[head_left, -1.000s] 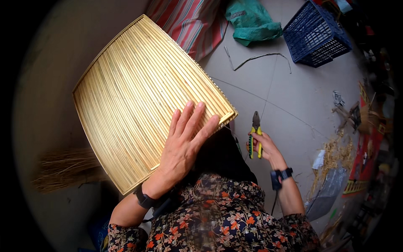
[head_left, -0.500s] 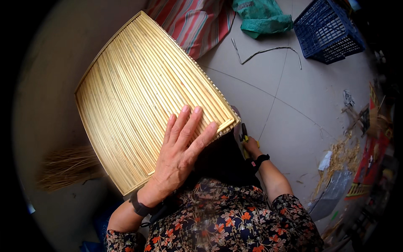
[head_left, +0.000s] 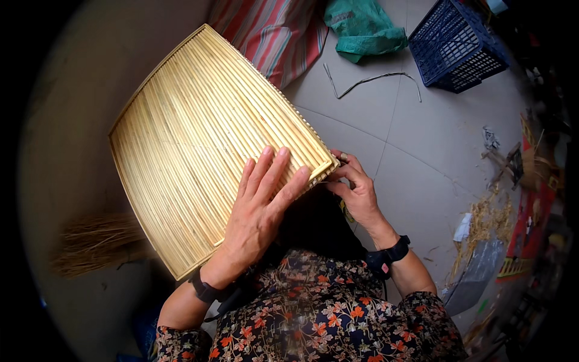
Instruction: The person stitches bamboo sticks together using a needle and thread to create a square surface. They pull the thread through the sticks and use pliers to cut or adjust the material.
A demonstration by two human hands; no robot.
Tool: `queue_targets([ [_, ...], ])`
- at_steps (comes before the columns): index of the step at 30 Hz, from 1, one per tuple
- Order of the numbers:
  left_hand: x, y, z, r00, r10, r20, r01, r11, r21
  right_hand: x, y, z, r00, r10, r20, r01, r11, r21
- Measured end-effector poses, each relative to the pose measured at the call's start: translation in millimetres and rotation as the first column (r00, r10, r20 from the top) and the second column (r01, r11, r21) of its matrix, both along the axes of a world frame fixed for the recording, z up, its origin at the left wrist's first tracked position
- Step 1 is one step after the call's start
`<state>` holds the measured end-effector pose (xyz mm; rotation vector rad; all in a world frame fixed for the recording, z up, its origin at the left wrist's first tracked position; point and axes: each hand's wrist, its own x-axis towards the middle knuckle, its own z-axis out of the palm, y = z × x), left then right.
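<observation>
A large straw-coloured panel (head_left: 187, 139), made of thin stalks laid side by side within a rim, is tilted in front of me and reaches up to the left. My left hand (head_left: 254, 208) lies on its near right part, fingers stretched and thumb apart. At the panel's right corner, my right hand (head_left: 356, 190) has bent fingers pressed together at the edge. What they pinch is mostly hidden; a thin strand seems to show by the thumb. Beneath that hand, a bit of yellow pliers handle (head_left: 346, 211) shows against dark cloth.
A red-striped bag (head_left: 271, 36) stands behind the panel, with a green sack (head_left: 365, 33) and a blue plastic crate (head_left: 455, 51) to its right. Bent wire (head_left: 374, 78) lies on the tiled floor. Loose straw (head_left: 482, 223) is at right, a bundle of dry stalks (head_left: 96, 241) at left.
My right hand has let go of the pliers and come up to the panel's right corner. The left hand stays flat on the panel, which has barely moved.
</observation>
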<state>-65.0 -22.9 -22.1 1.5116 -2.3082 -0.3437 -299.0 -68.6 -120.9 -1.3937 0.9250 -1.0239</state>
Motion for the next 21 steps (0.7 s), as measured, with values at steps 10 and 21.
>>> queue_targets([
  [10, 3, 2, -12, 0.999, -0.011, 0.032, 0.012, 1.0, -0.015, -52, 38, 28, 0.988, -0.092, -0.121, 0.126, 0.942, 0.312],
  [21, 1, 0, -10, 1.0, 0.003, 0.023, -0.002, 0.999, -0.039, -25, 21, 71, 0.734, -0.172, 0.656, 0.075, 0.982, 0.174],
])
